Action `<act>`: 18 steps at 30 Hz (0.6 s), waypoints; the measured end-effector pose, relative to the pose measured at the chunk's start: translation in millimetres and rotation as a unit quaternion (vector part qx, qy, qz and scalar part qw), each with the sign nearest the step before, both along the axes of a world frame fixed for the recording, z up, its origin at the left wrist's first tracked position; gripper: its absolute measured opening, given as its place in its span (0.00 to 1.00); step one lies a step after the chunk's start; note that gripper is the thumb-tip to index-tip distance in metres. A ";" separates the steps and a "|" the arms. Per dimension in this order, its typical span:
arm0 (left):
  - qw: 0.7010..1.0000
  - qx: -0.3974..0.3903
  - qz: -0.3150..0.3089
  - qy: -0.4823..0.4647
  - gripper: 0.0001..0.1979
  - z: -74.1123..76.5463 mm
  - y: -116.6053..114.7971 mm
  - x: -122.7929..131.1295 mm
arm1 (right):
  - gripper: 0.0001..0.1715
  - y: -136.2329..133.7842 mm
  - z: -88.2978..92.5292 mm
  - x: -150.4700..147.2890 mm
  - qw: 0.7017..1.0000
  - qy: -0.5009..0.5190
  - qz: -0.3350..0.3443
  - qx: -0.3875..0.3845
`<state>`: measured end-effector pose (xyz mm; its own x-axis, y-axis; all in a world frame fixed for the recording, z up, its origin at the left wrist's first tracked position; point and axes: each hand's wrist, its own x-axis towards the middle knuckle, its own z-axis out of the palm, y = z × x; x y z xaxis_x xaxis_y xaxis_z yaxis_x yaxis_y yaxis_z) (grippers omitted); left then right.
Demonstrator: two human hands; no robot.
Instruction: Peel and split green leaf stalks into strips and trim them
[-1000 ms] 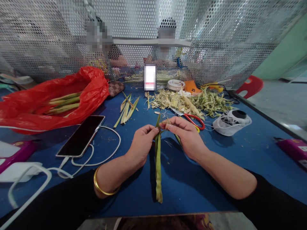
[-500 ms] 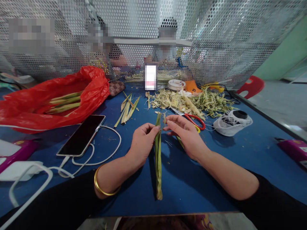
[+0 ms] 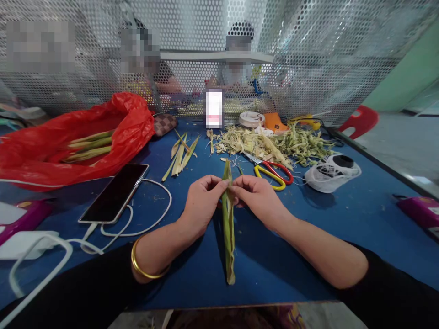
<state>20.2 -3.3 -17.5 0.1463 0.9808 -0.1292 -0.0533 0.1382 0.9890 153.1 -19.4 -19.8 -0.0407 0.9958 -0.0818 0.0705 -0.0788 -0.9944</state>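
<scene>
A long, folded green-and-yellow dried leaf stands nearly upright in view, its lower end reaching toward the table's front edge. My left hand pinches it near the top between thumb and fingers. Opposite, my right hand has its thumb and fingers closed on the leaf's right edge, where the fold gapes slightly. Some fingertips are hidden behind the leaf. Beyond my right hand lie scissors with one red and one yellow handle, blades pointing to a heap of shredded plant scraps.
To the left, a red plastic bag holds several green stalks. A phone with a white cable lies nearby. Loose leaf strips lie ahead. On the right are a white thread spool and a purple device.
My right hand has moved left and down, from apart beside the leaf to gripping its edge. The scissors' yellow handle is now uncovered. The leaf's fold shows wider.
</scene>
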 end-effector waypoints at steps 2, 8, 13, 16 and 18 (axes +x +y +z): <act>1.000 0.002 0.002 0.002 0.10 -1.0 0.5 0.3 | 0.11 0.7 -1.1 -0.3 1.000 0.000 -0.005 0.005; 0.999 -0.027 0.004 -0.022 0.11 -5.4 1.2 0.6 | 0.10 0.3 -4.8 -1.8 0.998 -0.017 -0.028 0.044; 0.999 -0.031 0.008 -0.039 0.11 -5.5 0.2 0.5 | 0.09 -2.5 -4.2 -1.8 0.993 -0.077 -0.043 0.081; 0.998 -0.036 0.016 -0.045 0.11 -3.9 -0.6 1.2 | 0.09 -4.1 -2.1 -2.2 0.984 -0.128 -0.053 0.110; 0.998 -0.036 0.025 -0.043 0.10 -3.1 -0.9 2.0 | 0.09 -5.0 -0.9 -2.7 0.979 -0.149 -0.057 0.124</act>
<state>22.2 -4.1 -20.6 0.1106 0.9759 -0.1879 -0.1468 0.2030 0.9681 150.4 -24.4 -20.7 0.0613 0.9833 0.1712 0.3654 0.1375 -0.9207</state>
